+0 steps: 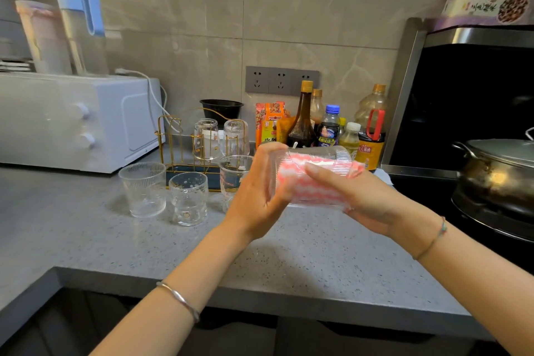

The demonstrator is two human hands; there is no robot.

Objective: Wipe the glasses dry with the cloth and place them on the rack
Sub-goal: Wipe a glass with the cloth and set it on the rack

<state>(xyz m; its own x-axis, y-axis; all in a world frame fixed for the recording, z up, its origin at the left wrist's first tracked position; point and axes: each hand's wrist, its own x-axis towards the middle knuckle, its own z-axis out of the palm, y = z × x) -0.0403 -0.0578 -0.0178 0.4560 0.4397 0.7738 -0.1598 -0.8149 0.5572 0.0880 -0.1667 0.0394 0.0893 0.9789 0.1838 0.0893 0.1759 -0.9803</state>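
Head view: glass (306,193) between hands (254,199)

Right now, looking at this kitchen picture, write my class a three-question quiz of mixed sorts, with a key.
1. True or false: the pink-and-white cloth is stuffed inside the ribbed clear glass gripped by the left hand and right hand.
2. How many clear glasses sit upside down on the gold wire rack? A one, B two, C four.
3. Fill in: three upright clear glasses stand on the grey speckled ____.
Key: 1 true; 2 B; 3 counter.
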